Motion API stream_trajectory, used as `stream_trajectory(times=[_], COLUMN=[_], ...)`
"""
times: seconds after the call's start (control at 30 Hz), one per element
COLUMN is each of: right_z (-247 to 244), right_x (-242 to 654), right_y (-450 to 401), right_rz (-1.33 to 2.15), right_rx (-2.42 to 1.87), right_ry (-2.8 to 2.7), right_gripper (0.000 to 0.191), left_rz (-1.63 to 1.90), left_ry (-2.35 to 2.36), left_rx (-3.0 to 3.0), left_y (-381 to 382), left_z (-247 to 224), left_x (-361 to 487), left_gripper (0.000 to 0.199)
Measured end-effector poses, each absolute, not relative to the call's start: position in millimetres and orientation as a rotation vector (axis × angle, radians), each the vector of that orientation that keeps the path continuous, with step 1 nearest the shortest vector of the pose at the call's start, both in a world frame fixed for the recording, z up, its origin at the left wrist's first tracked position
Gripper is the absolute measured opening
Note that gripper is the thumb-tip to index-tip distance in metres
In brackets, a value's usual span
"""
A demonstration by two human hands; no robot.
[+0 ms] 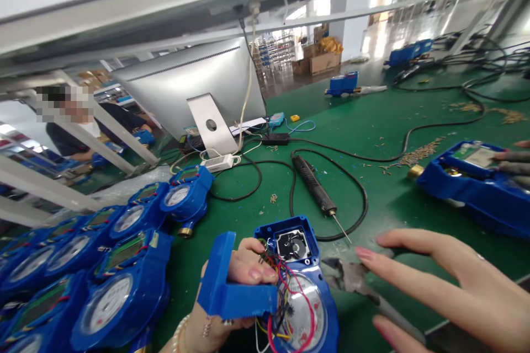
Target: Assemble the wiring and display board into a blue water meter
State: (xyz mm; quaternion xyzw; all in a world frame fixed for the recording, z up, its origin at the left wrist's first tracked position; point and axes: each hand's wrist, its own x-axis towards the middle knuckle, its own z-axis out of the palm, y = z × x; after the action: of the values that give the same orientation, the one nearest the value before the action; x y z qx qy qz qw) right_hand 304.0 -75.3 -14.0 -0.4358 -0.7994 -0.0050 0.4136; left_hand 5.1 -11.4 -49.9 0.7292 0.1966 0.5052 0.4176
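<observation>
My left hand [232, 292] is clamped around a blue cover [226, 281], thumb on top, pressing it against the opened blue meter [298, 287], which lies on the green table [372, 138] at the near edge. The meter's lower end is cut off, and its red, yellow and black wires [285, 292] tangle so I can't trace them. My right hand [451, 287] is released, fingers spread flat just right of the meter, over a dark scrap I can't identify. Beyond the meter lies an electric screwdriver [315, 185] on its looping cable. Left of the meter, a crowd of blue meters [103, 265] runs out of view. Far right, someone else's fingertips [513, 162] rest on another meter [472, 182], also cut off.
</observation>
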Motion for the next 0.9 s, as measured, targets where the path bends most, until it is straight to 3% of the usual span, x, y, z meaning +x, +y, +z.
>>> stream_trajectory(times=[0.1, 0.43, 0.57, 0.7, 0.8, 0.9], right_z=[-2, -20, -24, -25, -27, -30], right_x=[276, 255, 247, 241, 241, 244], right_y=[-60, -47, -47, -50, -53, -56], right_rz=[0.101, 0.123, -0.021, -0.162, -0.171, -0.106], right_rx=[-0.887, -0.869, -0.959, -1.103, -1.15, -1.178], right_ry=[-2.212, -2.036, -1.981, -1.946, -1.922, -1.916], right_gripper=[0.045, 0.036, 0.02, 0.035, 0.034, 0.029], left_rz=[1.295, 1.265, 1.298, 1.364, 1.335, 1.335], left_ry=[0.478, 0.383, 0.33, 0.268, 0.343, 0.404], left_rx=[1.814, 1.716, 1.71, 1.741, 1.778, 1.779], left_y=[-10, -9, -7, -6, -9, -10], left_z=[-51, -61, -59, -56, -58, -61], left_x=[8, 0, 7, 10, 5, 2], left_gripper=[0.03, 0.033, 0.034, 0.027, 0.035, 0.029])
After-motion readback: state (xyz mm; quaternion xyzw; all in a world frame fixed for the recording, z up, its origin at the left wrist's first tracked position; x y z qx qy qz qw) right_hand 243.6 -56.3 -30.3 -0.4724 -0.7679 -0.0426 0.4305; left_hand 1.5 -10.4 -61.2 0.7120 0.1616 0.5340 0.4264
